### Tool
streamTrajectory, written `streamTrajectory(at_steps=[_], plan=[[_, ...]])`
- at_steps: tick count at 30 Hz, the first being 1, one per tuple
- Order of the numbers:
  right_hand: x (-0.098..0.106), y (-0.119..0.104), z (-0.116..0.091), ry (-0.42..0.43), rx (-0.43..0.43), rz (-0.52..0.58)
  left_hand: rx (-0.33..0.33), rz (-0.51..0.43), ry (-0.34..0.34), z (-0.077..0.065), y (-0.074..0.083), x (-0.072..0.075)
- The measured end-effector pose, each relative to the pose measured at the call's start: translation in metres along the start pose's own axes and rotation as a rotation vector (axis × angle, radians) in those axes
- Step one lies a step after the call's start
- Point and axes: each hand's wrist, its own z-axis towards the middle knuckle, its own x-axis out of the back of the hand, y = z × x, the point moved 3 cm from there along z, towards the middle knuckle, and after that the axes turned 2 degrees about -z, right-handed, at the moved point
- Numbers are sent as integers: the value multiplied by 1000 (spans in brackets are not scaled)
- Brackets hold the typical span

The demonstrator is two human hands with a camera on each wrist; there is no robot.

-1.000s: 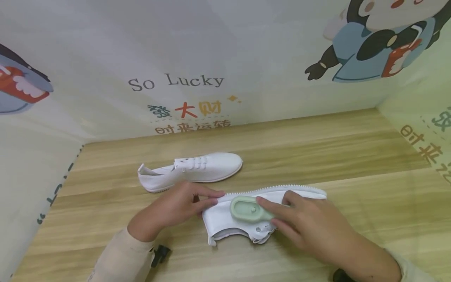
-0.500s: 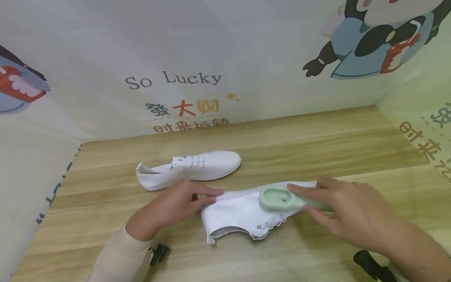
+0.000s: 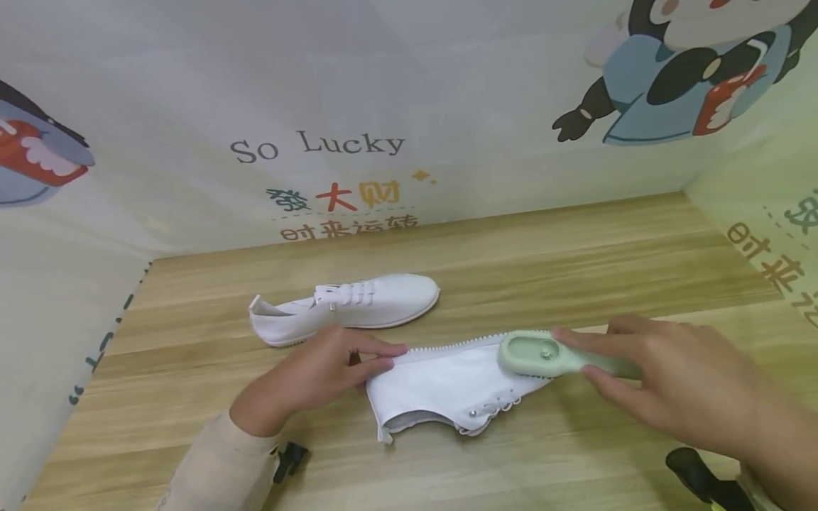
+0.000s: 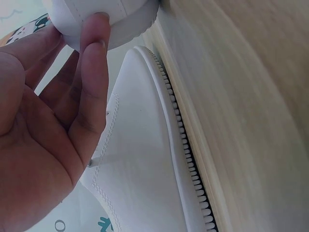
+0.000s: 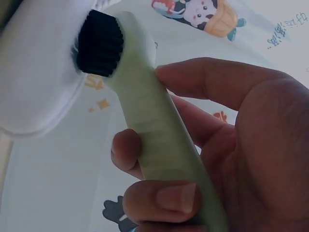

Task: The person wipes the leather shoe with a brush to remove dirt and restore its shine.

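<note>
A white lace-up shoe (image 3: pixel 441 380) lies on its side, its ridged sole edge facing away and its opening toward the front. My left hand (image 3: pixel 313 372) pinches its heel end between thumb and fingers; the left wrist view shows the fingertips on the heel (image 4: pixel 118 12). With my right hand (image 3: pixel 677 376) I grip the handle of a pale green brush (image 3: pixel 530 353), fingers wrapped round it. In the right wrist view the brush's dark bristles (image 5: pixel 100 43) press against the shoe's white side, near the toe.
A second white shoe (image 3: pixel 377 301) stands upright just behind the first, toe to the right. Both are on a wood-grain table (image 3: pixel 543 270), enclosed by a printed white backdrop (image 3: pixel 479 142) at the back and sides. Black wrist-mount parts (image 3: pixel 290 461) show below the left hand.
My right hand has slid the brush rightward along the shoe's side, from near the heel to near the toe. The left hand stays at the heel, and the shoes keep their places.
</note>
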Motion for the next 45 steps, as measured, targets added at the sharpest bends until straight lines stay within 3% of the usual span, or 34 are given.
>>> streamTrajectory(at_steps=[5, 10, 17, 24, 30, 45], plan=[[-6, -13, 6, -10, 19, 27, 8, 4, -2, 0, 1, 1], [-19, -31, 12, 65, 94, 46, -2, 3, 6, 1, 2, 1], [-39, -52, 18, 105, 142, 25, -3, 20, 5, 1, 1, 1], [-52, -66, 18, 82, 161, 66, -12, 38, 9, 0, -1, 0], [-50, -60, 18, 83, 154, 67, -12, 58, 11, -1, 1, 0], [-10, -21, 3, 19, 21, 18, 3, 37, 13, 0, 1, 0]])
